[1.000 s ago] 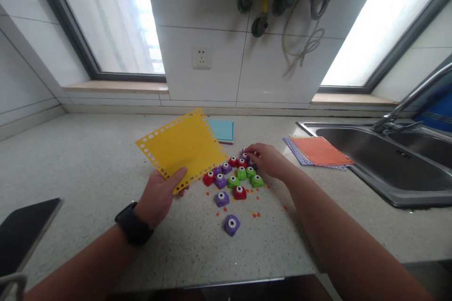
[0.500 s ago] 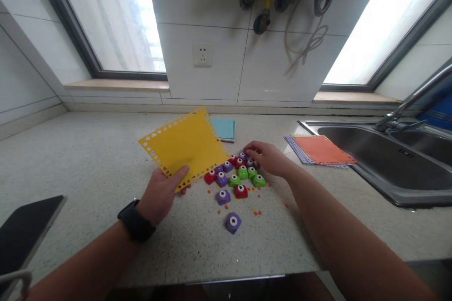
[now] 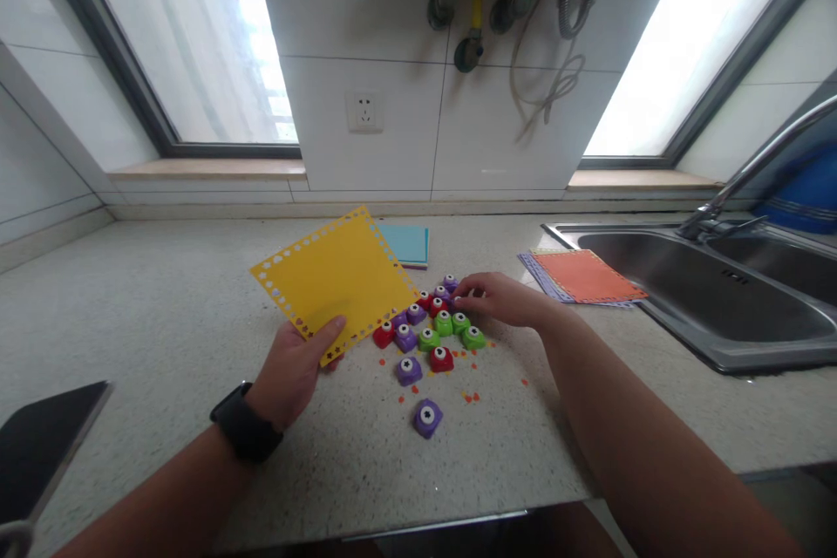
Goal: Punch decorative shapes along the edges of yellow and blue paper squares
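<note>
My left hand [image 3: 301,366] holds a yellow sheet of paper [image 3: 340,279] by its lower corner, thumb on top. Small cut-out shapes run along the sheet's edges, and it is tilted above the counter. At the back right of a group of small craft punches, my right hand [image 3: 493,298] has its fingers closed around a purple craft punch [image 3: 455,301], largely hidden by the fingers. Green punches [image 3: 443,323], red punches [image 3: 441,358] and other purple punches [image 3: 409,370] stand close by. One purple punch [image 3: 427,418] sits apart, nearer the front edge.
Orange paper bits [image 3: 471,398] are scattered on the counter. Blue paper [image 3: 409,244] lies behind the yellow sheet. Punched orange paper [image 3: 588,275] rests on other sheets beside the sink [image 3: 712,349]. A dark flat object [image 3: 45,445] lies at the left.
My right hand has shifted slightly toward the front, and its fingers have closed over a purple punch. The left hand still holds the yellow sheet. The view has shifted a little.
</note>
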Demonstrator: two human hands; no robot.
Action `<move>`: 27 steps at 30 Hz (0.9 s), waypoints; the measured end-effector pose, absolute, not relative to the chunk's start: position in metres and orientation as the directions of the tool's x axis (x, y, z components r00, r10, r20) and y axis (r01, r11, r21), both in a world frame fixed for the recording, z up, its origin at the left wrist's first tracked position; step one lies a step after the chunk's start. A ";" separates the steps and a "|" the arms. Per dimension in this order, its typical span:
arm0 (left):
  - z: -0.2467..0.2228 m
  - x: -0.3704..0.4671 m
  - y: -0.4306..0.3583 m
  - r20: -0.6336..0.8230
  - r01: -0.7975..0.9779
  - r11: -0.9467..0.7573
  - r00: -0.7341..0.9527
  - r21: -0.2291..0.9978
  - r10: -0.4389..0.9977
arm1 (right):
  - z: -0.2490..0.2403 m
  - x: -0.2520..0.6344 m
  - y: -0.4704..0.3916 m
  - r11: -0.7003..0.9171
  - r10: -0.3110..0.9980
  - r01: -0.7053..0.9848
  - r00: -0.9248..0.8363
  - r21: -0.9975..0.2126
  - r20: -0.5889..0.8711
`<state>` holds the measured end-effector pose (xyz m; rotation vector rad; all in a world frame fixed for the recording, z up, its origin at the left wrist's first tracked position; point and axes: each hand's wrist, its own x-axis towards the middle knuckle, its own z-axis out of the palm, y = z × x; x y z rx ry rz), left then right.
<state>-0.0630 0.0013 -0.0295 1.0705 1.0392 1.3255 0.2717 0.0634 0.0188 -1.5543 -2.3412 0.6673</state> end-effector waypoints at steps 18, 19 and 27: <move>-0.018 -0.055 -0.007 -0.043 -0.226 0.039 -0.015 0.973 0.999 | 0.025 0.211 0.031 0.161 0.960 -0.362 -0.157 -0.918 0.230; -0.019 -0.054 -0.007 -0.050 -0.213 0.043 -0.026 0.976 0.998 | 0.023 0.208 0.029 0.157 0.959 -0.368 -0.165 -0.916 0.230; -0.009 -0.062 -0.007 0.037 0.138 -0.022 -0.111 0.990 0.993 | 0.017 0.194 0.018 0.146 0.917 -0.431 -0.279 -0.891 0.286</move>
